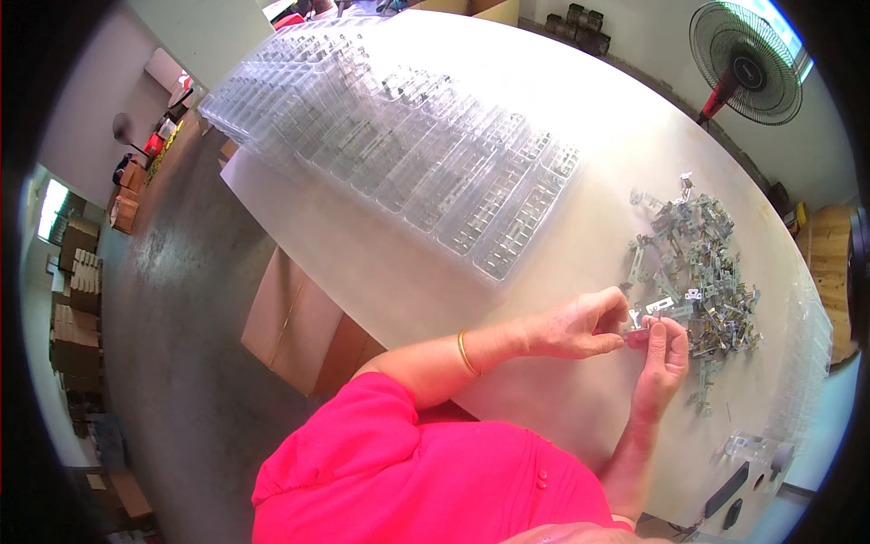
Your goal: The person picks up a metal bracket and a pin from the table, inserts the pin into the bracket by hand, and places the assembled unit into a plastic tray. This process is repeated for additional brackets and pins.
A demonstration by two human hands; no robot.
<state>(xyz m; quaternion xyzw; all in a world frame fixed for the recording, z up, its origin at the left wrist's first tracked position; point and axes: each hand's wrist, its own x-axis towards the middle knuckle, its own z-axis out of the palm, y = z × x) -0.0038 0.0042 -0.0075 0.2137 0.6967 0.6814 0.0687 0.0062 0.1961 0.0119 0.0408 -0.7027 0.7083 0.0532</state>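
My right hand [662, 367] pinches a small metal bracket [637, 335] between thumb and fingertips. From the other side my left hand [580, 326], wearing a gold bangle, curls its fingers and thumb at the same piece. Where its fingertips meet the metal is hard to see. Just beyond both hands a pile of small metal brackets [702, 263] is heaped on the white table [381, 249]. A shiny flat bracket [660, 306] lies at the pile's near edge, close to my right fingertips.
Clear plastic trays [399, 150] filled with metal parts stand in rows across the table. More clear trays [802, 363] are stacked at the right edge. A cardboard box [299, 322] sits below the table's left side. A fan [745, 68] stands beyond the far edge.
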